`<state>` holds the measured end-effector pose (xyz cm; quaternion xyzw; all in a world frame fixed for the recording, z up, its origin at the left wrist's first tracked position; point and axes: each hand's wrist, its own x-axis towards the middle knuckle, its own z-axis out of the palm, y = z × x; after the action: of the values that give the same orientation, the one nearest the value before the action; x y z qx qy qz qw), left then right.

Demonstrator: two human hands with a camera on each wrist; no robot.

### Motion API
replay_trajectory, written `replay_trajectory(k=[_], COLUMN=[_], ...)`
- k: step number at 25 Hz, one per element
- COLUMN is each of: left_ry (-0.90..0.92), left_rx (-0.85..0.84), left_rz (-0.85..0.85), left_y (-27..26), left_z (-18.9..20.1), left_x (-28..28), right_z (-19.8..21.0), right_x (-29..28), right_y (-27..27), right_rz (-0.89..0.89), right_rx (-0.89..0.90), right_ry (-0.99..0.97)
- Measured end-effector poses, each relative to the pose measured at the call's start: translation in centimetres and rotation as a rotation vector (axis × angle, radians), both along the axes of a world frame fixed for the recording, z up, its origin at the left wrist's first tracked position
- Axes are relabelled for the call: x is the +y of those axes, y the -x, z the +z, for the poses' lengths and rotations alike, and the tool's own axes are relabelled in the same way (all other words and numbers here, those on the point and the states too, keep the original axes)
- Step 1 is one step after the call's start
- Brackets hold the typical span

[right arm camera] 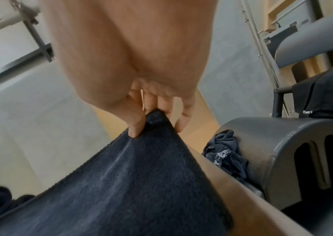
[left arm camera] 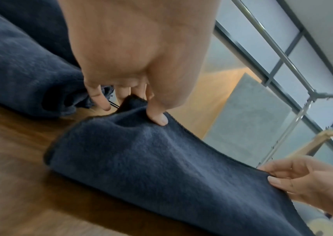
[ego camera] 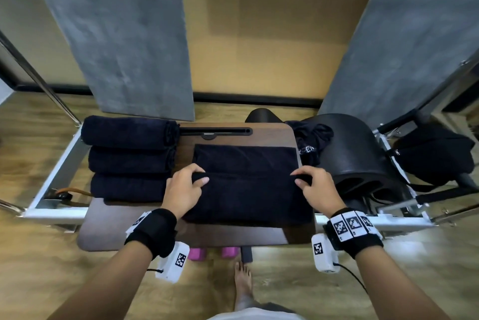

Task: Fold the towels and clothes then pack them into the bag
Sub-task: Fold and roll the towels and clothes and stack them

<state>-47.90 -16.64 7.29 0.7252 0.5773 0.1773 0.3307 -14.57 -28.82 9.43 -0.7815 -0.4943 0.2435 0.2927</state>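
A dark navy towel [ego camera: 246, 184] lies on the brown wooden board [ego camera: 108, 231], its near half lifted over the far half. My left hand [ego camera: 193, 177] pinches the towel's [left arm camera: 151, 159] left corner between thumb and fingers [left arm camera: 159, 118]. My right hand [ego camera: 304, 177] pinches the right corner of the towel [right arm camera: 141, 183], thumb [right arm camera: 135, 129] on top. Three rolled navy towels [ego camera: 129, 159] sit stacked at the board's left. A crumpled dark garment [ego camera: 309, 140] lies at the right rear. A black bag [ego camera: 435, 153] rests at the far right.
A black curved barrel with slots [ego camera: 360, 161] stands right of the board. A metal frame [ego camera: 57, 172] surrounds the board. Pink dumbbells [ego camera: 212, 253] and a bare foot [ego camera: 242, 280] are on the wooden floor below. Grey panels [ego camera: 124, 34] hang behind.
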Motion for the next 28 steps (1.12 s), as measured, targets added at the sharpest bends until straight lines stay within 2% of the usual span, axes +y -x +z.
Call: replay_trajectory(k=[3,7,11,14,17,19,21,23,25,27,28], left_ry=[-0.097,-0.126,-0.050,-0.002,-0.041,-0.136,-0.294,-0.409,-0.296,-0.192,-0.211], left_rx=[-0.159,-0.185,-0.085,0.025,0.138,0.220,0.238,0.130,-0.015,0.054,0.116], left_rz=[0.094,0.195,0.259,0.307,0.308,0.290,0.215,0.002,-0.311,-0.544,-0.570], left_y=[-1.4,-4.1,-6.4,-7.0,-7.5,-8.1,-9.1,-10.4,-11.2,-11.4,-11.1], left_z=[0.4,0.3,-1.2,-2.6,-3.2,-2.6,-1.6,-1.3,-1.7,-2.2,-2.6], left_x=[2.2,5.6,8.5,9.0,8.6,7.4,5.2,2.3,-0.9,-3.3,-3.7], right_z=[1.3,1.4,-0.8,-2.5,-3.4,-3.7,-3.9,-4.2,-4.4,-4.4,-4.3], right_x=[2.7,7.1,10.6,11.1,10.7,10.2,9.7,9.1,8.5,7.5,6.8], right_y=[-1.2,-2.9,-4.2,-4.8,-5.5,-5.2,-4.1,-2.8,-2.2,-2.2,-2.2], right_rz=[-0.065,-0.109,-0.149,-0.181,-0.211,-0.188,-0.074,0.056,0.098,0.072,0.060], right_rx=[0.019,0.040,0.092,0.116,0.051,-0.014,-0.011,0.001,-0.031,-0.052,-0.060], right_ry=[-0.123,-0.127,-0.033,-0.006,-0.101,-0.219,-0.272,-0.204,-0.129,-0.101,-0.094])
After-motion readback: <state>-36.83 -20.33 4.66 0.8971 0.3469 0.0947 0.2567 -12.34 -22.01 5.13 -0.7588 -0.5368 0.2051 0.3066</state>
